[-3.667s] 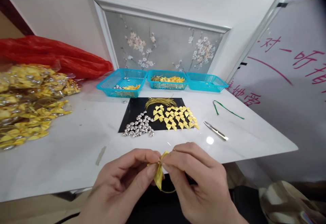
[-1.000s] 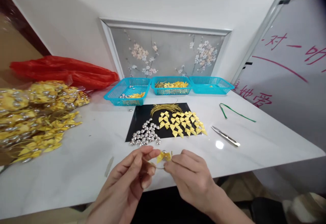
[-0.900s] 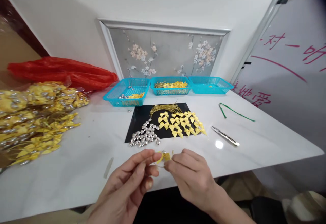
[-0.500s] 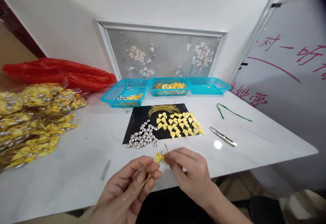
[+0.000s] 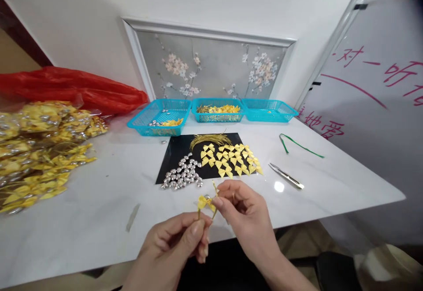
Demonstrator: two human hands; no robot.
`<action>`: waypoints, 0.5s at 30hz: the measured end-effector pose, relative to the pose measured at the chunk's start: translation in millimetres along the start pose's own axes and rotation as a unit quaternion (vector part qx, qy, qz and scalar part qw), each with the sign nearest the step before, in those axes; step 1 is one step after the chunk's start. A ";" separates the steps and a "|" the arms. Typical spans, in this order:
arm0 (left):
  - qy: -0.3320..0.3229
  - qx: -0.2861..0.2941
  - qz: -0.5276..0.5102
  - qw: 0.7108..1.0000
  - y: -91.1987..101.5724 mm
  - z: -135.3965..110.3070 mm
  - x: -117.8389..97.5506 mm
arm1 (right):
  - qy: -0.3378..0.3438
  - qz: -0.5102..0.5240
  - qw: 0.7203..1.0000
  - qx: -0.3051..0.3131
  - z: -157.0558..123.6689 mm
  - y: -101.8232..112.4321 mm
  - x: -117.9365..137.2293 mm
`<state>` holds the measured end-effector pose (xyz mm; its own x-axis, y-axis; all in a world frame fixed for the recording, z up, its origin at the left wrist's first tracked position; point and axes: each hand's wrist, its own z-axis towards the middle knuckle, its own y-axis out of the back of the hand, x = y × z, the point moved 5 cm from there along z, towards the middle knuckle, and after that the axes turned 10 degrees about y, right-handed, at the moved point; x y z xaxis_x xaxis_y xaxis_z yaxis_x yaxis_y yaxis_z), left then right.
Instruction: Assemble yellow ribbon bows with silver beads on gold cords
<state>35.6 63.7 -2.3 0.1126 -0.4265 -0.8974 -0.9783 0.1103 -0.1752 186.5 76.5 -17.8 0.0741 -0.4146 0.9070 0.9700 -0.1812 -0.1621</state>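
Between my hands, just over the table's front edge, is a yellow ribbon bow (image 5: 202,201) with a silver bead (image 5: 207,196) at its back and gold cord about it. My left hand (image 5: 180,242) pinches the gold cord below the bow, thumb against fingers. My right hand (image 5: 246,216) pinches a gold cord (image 5: 214,188) whose end sticks up beside the bow. Beyond them, a black mat (image 5: 172,154) carries several silver beads (image 5: 183,173), a bundle of gold cords (image 5: 211,139) and rows of yellow bows (image 5: 231,158).
Three blue baskets (image 5: 142,128) line the wall, two holding parts. At left lie bagged yellow bows (image 5: 42,150) and a red plastic bag (image 5: 72,88). Thread snips (image 5: 286,176) and a green ribbon (image 5: 300,146) lie at right, a grey strip (image 5: 132,217) at left.
My left hand has turned, its thumb now pressing the cord near the bow. The cord in my right hand stands up higher. The view has shifted slightly.
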 end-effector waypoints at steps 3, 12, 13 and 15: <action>0.011 -0.010 -0.007 1.000 4.5 0.5 1.7 | 0.007 -0.004 1.000 0.000 -5.0 1.6 4.4; 0.032 0.004 0.000 0.999 15.1 -1.9 0.8 | 0.303 -0.176 0.936 0.034 -20.0 1.0 41.7; 0.042 0.005 -0.004 0.999 15.6 -2.4 1.2 | 0.318 -0.188 0.929 0.029 -21.7 1.0 42.9; 0.056 0.006 -0.004 0.998 16.0 -3.2 1.4 | 0.311 -0.197 0.929 0.021 -22.4 1.8 42.0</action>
<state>19.5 62.0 -5.1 0.0995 -0.5250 -0.8452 -0.9752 0.1174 -0.1877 186.2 38.7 11.4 -0.4250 -0.7611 0.4900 0.9024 -0.3991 0.1628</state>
